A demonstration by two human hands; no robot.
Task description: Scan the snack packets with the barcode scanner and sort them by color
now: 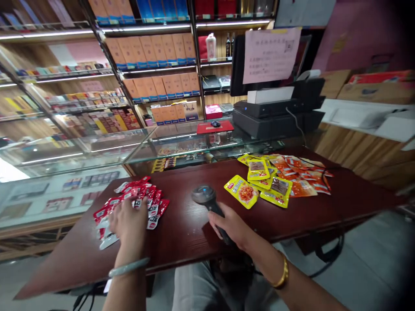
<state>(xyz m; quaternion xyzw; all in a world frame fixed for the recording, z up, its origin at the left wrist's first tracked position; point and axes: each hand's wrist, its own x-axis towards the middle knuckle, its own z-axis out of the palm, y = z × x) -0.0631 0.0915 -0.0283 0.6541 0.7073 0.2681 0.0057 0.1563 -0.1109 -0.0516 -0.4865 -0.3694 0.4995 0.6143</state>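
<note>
One barcode scanner (207, 199), one heap of red packets (142, 196), about five yellow packets (258, 169).

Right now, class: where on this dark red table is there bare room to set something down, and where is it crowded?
Bare wood lies between the red packets and the yellow packets, around the scanner held by the right hand, and along the near table edge at left. It is crowded under the left hand and at the far right, where orange packets overlap.
</note>
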